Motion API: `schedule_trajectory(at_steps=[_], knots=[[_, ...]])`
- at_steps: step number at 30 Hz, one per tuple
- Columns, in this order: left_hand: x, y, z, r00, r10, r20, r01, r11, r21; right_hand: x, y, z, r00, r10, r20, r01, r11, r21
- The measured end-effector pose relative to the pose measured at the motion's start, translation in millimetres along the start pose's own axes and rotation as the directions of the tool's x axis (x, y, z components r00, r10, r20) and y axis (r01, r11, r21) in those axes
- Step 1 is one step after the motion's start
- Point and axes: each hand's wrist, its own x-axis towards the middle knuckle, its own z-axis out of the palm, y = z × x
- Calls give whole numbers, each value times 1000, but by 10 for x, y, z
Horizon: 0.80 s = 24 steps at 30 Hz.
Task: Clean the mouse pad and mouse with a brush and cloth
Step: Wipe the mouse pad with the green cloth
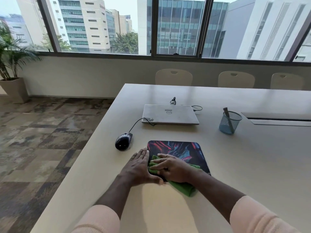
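- Your left hand (139, 167) lies flat at the pad's (181, 148) left edge; your right hand (171, 169) presses the cloth (183, 187) onto the pad, fingers extended.
- The mouse (123, 141) sits on the desk (235, 165) left of the pad, nearer your left hand.

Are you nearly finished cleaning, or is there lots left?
About halfway, I'd guess. The brush stands in the blue cup, so brushing may be over, though I can't be sure. Right now the right hand presses the green cloth on the mouse pad while the left hand steadies its edge. The mouse sits beside the pad, untouched, so it probably still needs wiping.
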Motion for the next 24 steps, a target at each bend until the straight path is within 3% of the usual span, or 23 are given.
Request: schedule_trajectory(at_steps=[3, 5, 12, 19, 24], knots=[[-2, -5, -3, 1000, 1, 4, -1, 1000, 8, -198, 19, -100, 995, -75, 67, 73, 997, 25], [-9, -5, -2, 1000, 2, 9, -2, 1000, 12, -239, 70, -200, 994, -44, 103, 44, 999, 5], [6, -8, -7, 1000, 5, 26, -5, 1000, 5, 106, -186, -50, 995, 99, 20, -97, 994, -56], [21, -28, -12, 999, -2, 50, 2, 1000, 2, -51, -235, -19, 991, -134, 6, 135, 991, -17], [32, -57, 3, 999, 3, 45, -4, 1000, 18, -194, -92, -172, 992, -126, 17, 124, 989, 75]])
